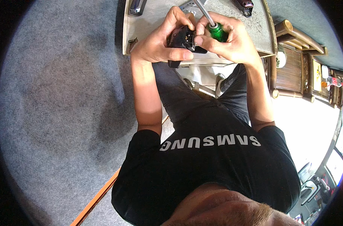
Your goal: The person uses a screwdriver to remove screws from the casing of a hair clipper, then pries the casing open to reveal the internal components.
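Black plastic, by its look, makes up the small boxy casing (178, 38) that is held up above the near edge of a pale, worn desk (145, 28). Its open side is turned toward the right, and small metallic bits (189, 38) are shown within. It is clasped by the left grip (158, 43), with the thumb laid along the near side and the fingers curled over the far side. In the right grip (233, 43) a screwdriver (218, 34) with a translucent green handle and a steel shaft is held, the shaft pointed away from the body; the thumb and forefinger are placed close to the opening, though whether anything is pinched there cannot be told. The casing is judged light, stiff and somewhat slick. It is best taken by its solid outer walls, since the exposed inner parts may be fragile and could be bent by pressing fingertips.
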`<state>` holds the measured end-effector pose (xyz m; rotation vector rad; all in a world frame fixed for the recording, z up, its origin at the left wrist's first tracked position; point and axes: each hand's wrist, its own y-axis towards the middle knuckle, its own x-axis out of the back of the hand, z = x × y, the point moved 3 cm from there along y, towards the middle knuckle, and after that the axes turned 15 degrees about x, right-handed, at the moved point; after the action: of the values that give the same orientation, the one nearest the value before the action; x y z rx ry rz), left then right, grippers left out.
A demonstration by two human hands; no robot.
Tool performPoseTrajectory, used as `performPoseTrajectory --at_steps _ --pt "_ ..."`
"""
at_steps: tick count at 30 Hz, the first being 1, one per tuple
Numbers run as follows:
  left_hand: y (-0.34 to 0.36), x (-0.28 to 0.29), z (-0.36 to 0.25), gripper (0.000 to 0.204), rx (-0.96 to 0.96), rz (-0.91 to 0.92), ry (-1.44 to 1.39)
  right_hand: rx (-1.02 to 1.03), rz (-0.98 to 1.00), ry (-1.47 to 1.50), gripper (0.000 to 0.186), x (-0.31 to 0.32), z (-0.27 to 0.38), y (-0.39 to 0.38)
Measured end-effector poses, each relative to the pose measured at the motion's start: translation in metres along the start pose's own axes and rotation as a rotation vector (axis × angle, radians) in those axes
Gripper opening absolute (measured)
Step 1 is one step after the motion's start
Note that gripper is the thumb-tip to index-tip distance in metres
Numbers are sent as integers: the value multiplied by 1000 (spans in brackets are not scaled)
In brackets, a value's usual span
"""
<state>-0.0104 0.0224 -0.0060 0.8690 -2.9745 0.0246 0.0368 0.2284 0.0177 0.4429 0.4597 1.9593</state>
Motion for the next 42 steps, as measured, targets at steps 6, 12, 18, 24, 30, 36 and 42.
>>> performPoseTrajectory --at_steps 6,12,18,24,30,36,42 --pt "2 1 7 69 2 -41 0 43 -49 -234 14 -2 -4 -1" --pt "-5 5 14 69 30 -200 1 251 -101 -419 10 -7 -4 -3" --pt "-4 2 11 67 56 -257 18 335 -126 -508 18 -9 -8 -8" --pt "3 2 2 64 91 -80 1 225 -442 -173 13 -1 -27 -7" --pt "6 1 6 66 -35 -16 -8 -154 -583 -130 11 4 -7 16" --pt "3 -2 5 73 -17 -101 -57 -232 -523 -295 12 0 -8 23" --pt "3 -1 7 80 2 -131 -71 -238 -572 -142 13 2 -5 21"
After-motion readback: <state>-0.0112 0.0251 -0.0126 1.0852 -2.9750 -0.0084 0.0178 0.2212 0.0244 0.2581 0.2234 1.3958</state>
